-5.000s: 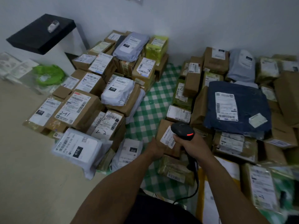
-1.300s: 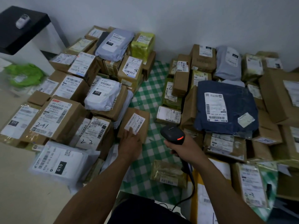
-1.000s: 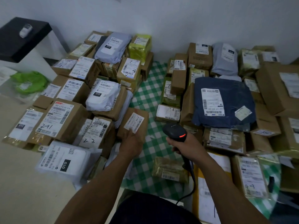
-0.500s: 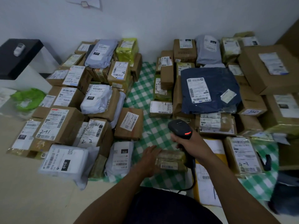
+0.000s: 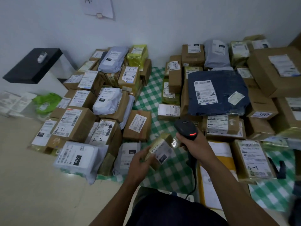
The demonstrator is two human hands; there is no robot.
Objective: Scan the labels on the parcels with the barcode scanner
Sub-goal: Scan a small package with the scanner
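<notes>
Left hand (image 5: pixel 138 162) curls round parcel (image 5: pixel 160 150), held just left of scanner (image 5: pixel 186 128), label tilted up, likely to face beam. Right hand (image 5: pixel 193 145) grips scanner handle, ready to aim.

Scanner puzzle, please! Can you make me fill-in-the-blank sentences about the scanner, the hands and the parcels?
1. The right hand grips the barcode scanner, whose light glows ____.
2. The left hand holds a small parcel over the ____-and-white checked cloth.
3. The wide flat bag among the parcels on the right is dark ____.

Missing words: red, green, blue.
</notes>
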